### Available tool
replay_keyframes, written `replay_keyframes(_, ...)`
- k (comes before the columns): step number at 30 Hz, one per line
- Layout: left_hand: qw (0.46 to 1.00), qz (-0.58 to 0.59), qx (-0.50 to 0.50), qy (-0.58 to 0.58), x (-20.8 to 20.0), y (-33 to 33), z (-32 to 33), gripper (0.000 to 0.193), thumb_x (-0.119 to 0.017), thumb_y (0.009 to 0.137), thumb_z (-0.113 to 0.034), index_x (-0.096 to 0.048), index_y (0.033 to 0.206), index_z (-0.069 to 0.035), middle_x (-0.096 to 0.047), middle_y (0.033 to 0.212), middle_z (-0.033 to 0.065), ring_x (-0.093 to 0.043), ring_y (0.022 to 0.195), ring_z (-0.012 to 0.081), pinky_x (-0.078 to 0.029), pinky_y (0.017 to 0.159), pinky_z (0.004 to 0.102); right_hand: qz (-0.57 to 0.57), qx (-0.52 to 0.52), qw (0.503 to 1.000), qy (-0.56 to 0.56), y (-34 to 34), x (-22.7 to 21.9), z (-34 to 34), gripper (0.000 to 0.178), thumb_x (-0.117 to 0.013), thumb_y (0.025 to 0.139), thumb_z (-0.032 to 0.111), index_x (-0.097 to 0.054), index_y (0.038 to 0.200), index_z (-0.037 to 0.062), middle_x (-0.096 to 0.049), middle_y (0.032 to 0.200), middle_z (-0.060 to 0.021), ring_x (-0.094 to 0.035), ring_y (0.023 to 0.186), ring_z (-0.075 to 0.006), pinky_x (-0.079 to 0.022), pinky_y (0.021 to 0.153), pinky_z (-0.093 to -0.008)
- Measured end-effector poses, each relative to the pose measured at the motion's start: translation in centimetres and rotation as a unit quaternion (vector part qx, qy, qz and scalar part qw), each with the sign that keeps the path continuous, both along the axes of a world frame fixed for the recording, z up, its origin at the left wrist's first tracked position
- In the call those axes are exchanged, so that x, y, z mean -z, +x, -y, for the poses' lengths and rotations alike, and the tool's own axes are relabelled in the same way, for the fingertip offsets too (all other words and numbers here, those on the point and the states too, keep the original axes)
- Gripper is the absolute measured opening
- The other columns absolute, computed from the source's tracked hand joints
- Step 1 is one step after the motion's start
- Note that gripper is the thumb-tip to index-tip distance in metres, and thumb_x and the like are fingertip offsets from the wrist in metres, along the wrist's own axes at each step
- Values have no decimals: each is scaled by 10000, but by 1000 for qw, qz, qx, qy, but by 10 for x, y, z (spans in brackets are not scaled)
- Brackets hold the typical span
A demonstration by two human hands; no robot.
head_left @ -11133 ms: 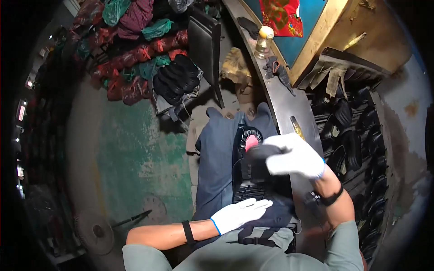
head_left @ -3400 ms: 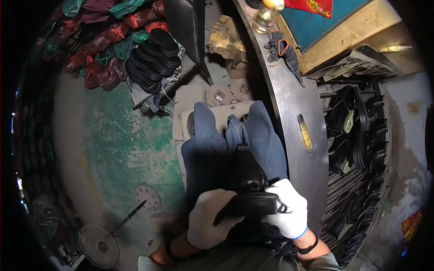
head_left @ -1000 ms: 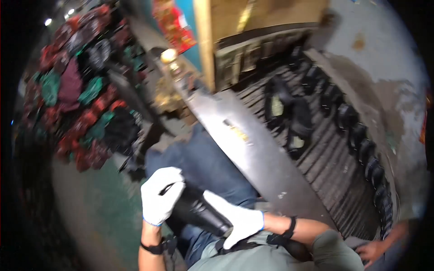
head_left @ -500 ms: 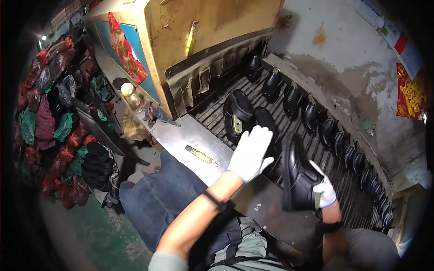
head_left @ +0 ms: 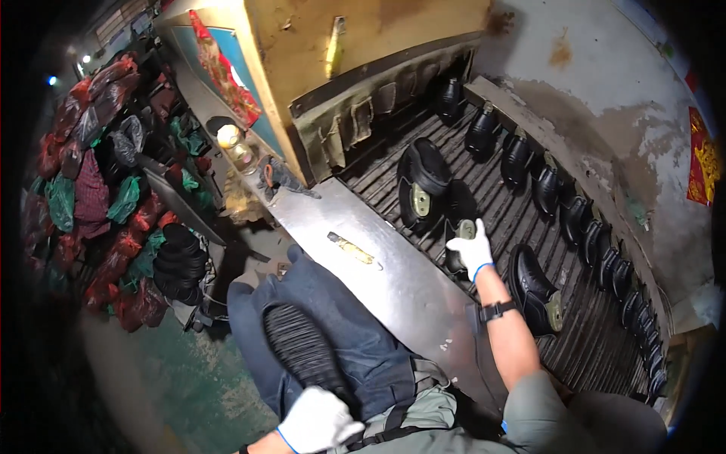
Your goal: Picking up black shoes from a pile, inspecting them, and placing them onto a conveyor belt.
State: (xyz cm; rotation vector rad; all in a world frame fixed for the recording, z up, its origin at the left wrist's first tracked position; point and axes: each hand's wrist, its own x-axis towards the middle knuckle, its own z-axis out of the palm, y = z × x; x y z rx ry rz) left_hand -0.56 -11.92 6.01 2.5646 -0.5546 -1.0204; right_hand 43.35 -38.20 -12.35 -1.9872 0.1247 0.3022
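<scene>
On my thigh lies a black shoe sole (head_left: 301, 344), ridged side up; whether an upper is attached below is hidden. My left hand (head_left: 318, 420), in a white glove, is closed round its near end. My right hand (head_left: 474, 250), also gloved, grips a black shoe (head_left: 454, 262) by the pale green last top (head_left: 466, 229) at the edge of the slatted conveyor. Right of that hand a black shoe (head_left: 529, 284) with a green last rests on the slats. Just beyond, other black shoes (head_left: 425, 166) lie close together, one overlapping another.
A metal ledge (head_left: 363, 276) runs between my lap and the conveyor (head_left: 499, 200), with a yellow-handled cutter (head_left: 350, 247) on it. Several shoes line the far rail (head_left: 575, 181). A yellowish machine housing (head_left: 408, 38) stands ahead; bagged goods (head_left: 98, 189) are heaped at left.
My right hand has let go of the black shoe, now lying on the slats, and moved left to another. My left hand has drawn back to my lap and closed on the sole.
</scene>
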Motion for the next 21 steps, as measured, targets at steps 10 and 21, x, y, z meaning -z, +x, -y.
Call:
replay_keyframes(10, 705, 333, -615, 119, 65, 26, -95, 698, -891, 878, -197, -611, 1478, 25, -631, 1417, 249, -596, 1315, 422, -481, 1137, 501, -192, -158, 702, 668, -119, -111, 44, 1039, -856, 860, 595, -506, 1619, -24, -562, 1618, -305, -560, 1475, -526, -421, 1263, -735)
replay_keyframes(21, 300, 64, -519, -798, 27, 16, -94, 622, -749, 1086, -274, -518, 1608, -27, -546, 1647, 294, -564, 1518, 454, -461, 1286, 585, -193, -238, 820, 483, -240, -149, -45, 1311, -992, 761, 239, -202, 1779, -1, -473, 1734, -161, -467, 1596, -325, -341, 1365, -509)
